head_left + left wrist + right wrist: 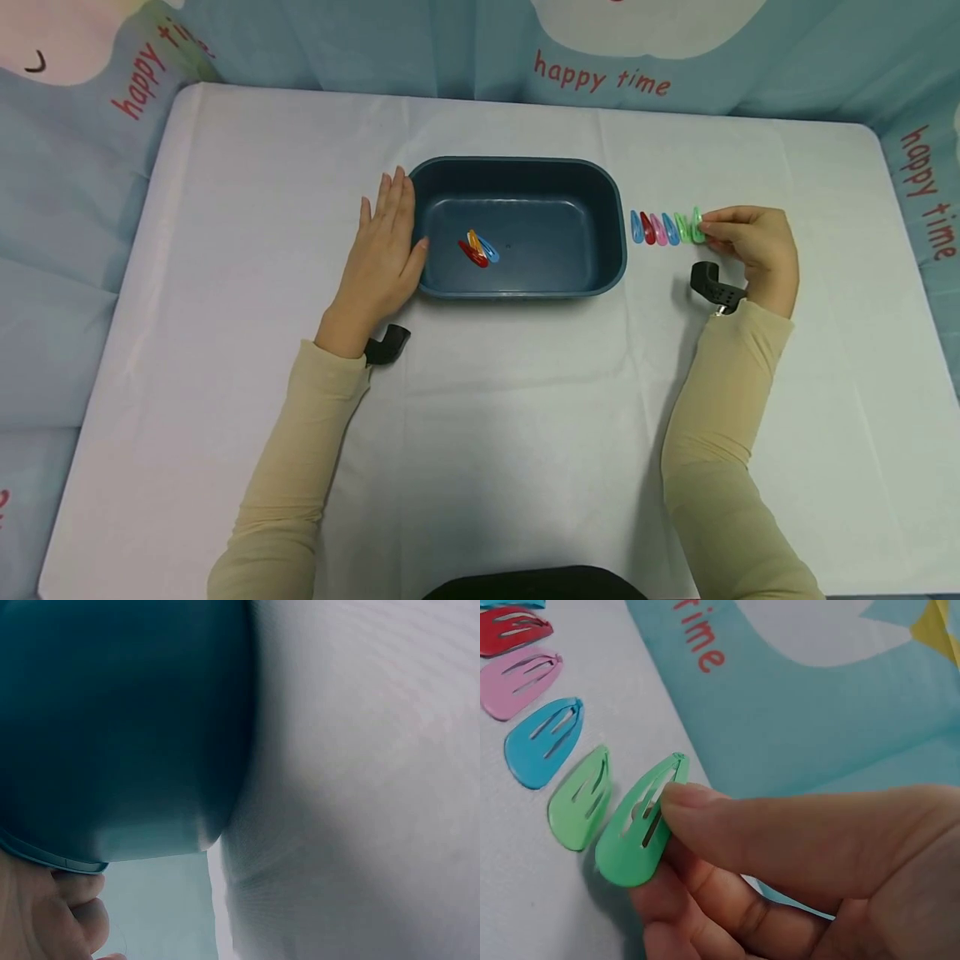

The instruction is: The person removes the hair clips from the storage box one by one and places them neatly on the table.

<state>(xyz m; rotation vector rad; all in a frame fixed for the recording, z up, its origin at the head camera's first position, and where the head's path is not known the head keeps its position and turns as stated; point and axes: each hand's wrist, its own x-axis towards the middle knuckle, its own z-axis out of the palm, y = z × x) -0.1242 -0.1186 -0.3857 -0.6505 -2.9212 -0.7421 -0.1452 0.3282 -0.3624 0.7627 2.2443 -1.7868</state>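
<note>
Clip (622, 862) pinched at its edge by my right hand (759, 240), thumb to fingers (727, 904), beside its green neighbour (566, 821) on the bench (510, 433), could slip and knock that one if tilted, while my left hand (377, 250) rests straight-fingered against the bin (517, 179).

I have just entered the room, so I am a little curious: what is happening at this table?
A person's right hand pinches a green hair clip at the right end of a row. The row's other five clips, blue, red, pink, blue and green, lie on the white cloth, right of a dark blue tub. The left hand rests against the tub's left side. Inside lie three clips: red, orange and blue.
</note>
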